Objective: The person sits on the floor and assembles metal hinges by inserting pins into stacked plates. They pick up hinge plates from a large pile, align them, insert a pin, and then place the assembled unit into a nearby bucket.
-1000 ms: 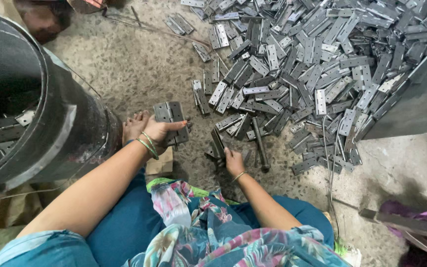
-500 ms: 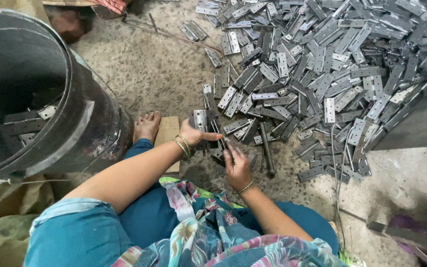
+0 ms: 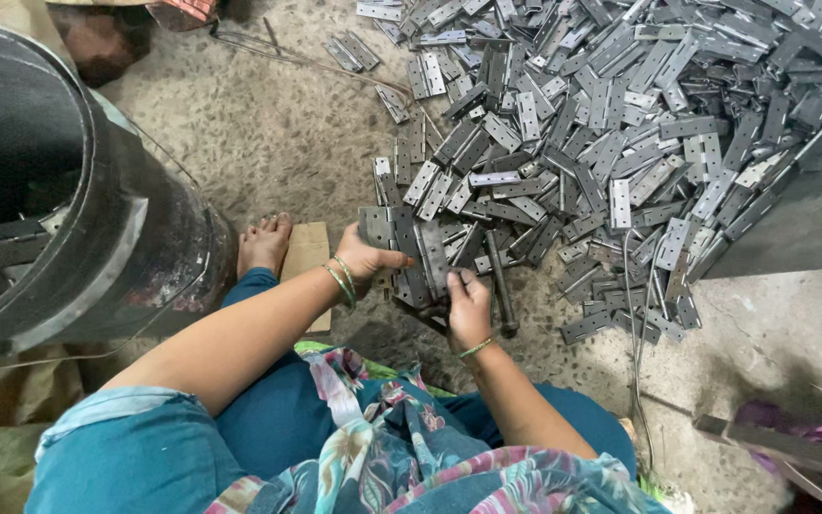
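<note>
My left hand [image 3: 368, 259] grips an opened grey metal hinge [image 3: 384, 227] at the near edge of a big heap of hinges [image 3: 601, 124] on the concrete floor. My right hand [image 3: 468, 306] is beside it, fingers closed on another hinge leaf [image 3: 433, 255] that stands between the two hands. A dark metal rod [image 3: 500, 276] lies just right of my right hand. Both wrists wear thin bangles.
A large dark drum [image 3: 145, 257] with a few hinges inside stands at the left, close to my left arm. My bare foot [image 3: 264, 244] rests by a small wooden block [image 3: 306, 249]. A dark sheet-metal edge [image 3: 801, 228] sits at the right; wires [image 3: 635, 333] trail over the floor.
The view has shifted so the drum and hinge heap sit further right. My two hands have come closer together, and my right hand has taken hold of a hinge beside the left one.
</note>
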